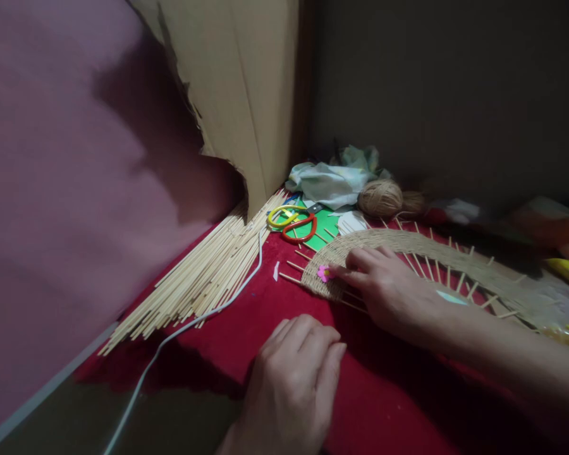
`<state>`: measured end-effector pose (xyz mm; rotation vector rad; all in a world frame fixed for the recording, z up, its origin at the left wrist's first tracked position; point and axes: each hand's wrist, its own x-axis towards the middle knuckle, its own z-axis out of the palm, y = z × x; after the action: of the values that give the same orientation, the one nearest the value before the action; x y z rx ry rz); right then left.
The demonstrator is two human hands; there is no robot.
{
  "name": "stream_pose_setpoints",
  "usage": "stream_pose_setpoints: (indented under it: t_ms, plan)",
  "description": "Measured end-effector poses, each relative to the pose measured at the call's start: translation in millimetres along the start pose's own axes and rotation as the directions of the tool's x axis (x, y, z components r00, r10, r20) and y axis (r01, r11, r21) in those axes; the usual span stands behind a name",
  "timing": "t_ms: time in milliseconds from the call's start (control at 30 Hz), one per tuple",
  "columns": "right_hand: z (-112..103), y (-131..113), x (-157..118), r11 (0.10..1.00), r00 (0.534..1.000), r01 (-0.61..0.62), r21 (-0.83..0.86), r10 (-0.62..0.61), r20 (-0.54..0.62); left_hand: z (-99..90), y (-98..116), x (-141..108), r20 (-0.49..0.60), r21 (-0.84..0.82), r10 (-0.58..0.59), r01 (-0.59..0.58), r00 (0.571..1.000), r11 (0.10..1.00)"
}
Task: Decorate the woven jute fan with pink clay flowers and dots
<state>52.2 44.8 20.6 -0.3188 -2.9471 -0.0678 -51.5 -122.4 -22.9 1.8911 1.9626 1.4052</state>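
Observation:
A curved woven band (393, 240) with thin sticks poking out of both edges lies on the red cloth (256, 316). Near its left end sits a small pink flower (324, 273) with a yellow centre. My right hand (384, 284) rests over the band, its index fingertip on the flower's right side and the other fingers curled. Below the band, my left hand (296, 373) is closed above the cloth, back upward. What its fingers hold, if anything, is hidden.
A bundle of thin sticks (194, 272) lies at the left, with a white cord (218, 309) across it. Scissors (299, 227) rest on green sheets (325, 234). Behind are crumpled cloth (329, 183) and a twine ball (380, 198). A cardboard panel (251, 82) stands behind the sticks.

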Motion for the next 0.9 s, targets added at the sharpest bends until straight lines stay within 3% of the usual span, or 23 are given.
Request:
stream_pose_setpoints:
  t_ms: [433,733,900]
  plan:
    - [-0.1,0.6,4.3,1.000,1.000,-0.021,0.017,0.021,0.001,-1.1,1.2,1.2,-0.019,-0.004,0.006,-0.006,1.000,1.000]
    - [6.4,-2.4,8.8,0.999,1.000,0.023,0.031,-0.024,0.018,-0.6,2.1,0.5,-0.017,0.003,0.009,-0.009,1.000,1.000]
    - [-0.2,-2.1,7.4,0.998,0.998,0.066,-0.003,-0.066,-0.019,-0.6,1.9,1.2,-0.026,0.007,0.009,-0.008,1.000,1.000]
